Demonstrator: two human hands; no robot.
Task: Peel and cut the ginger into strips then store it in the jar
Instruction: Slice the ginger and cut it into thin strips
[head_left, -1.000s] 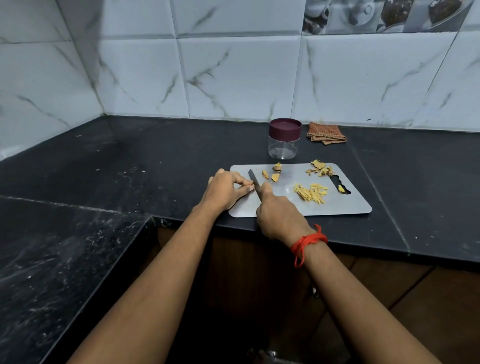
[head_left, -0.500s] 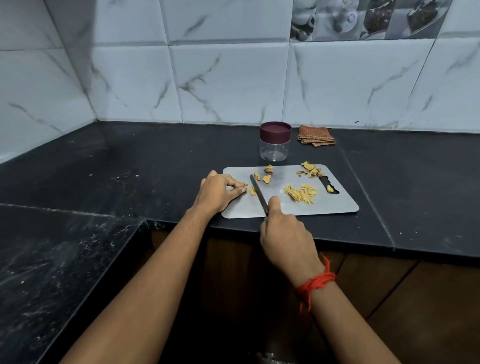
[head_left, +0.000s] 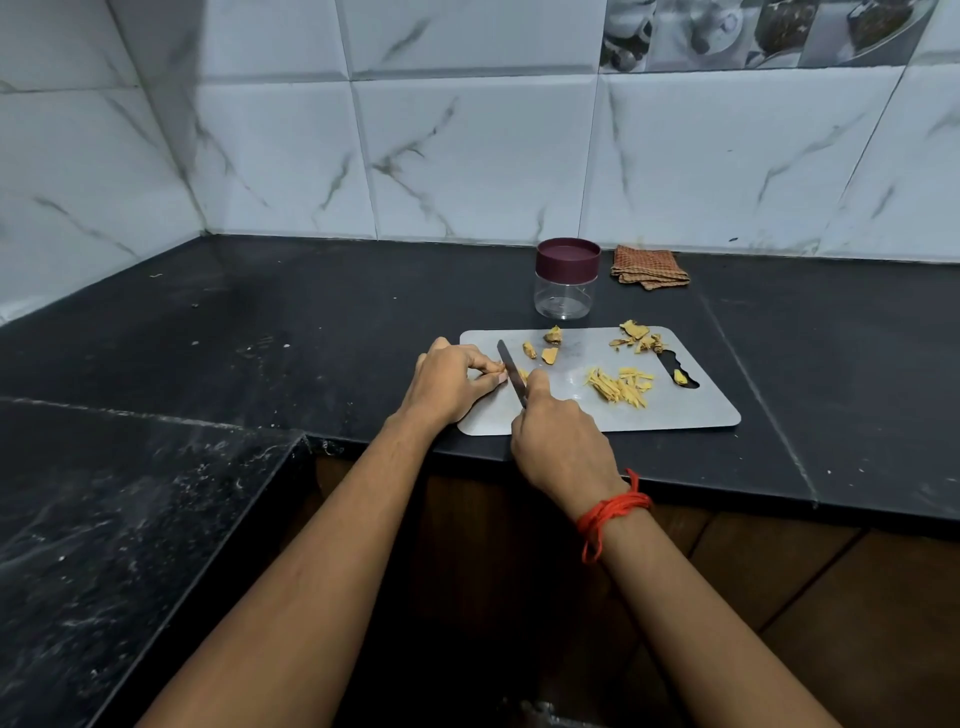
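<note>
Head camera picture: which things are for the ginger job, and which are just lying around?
For the job: thin dark-bladed knife, yellow ginger strips, yellow ginger chunks, grey rectangular cutting board, clear plastic jar with maroon lid.
Lying about: folded brown checked cloth, red wrist thread.

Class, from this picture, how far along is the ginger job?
Done: a pile of yellow ginger strips lies on the grey rectangular cutting board. In hand: the right hand holds the dark-bladed knife beside a ginger piece the left hand pinches. Left: three ginger chunks uncut; the clear maroon-lidded jar closed, seemingly empty.

Jar (head_left: 566, 285) behind cutting board (head_left: 696, 410); cloth (head_left: 649, 267) right of jar.
</note>
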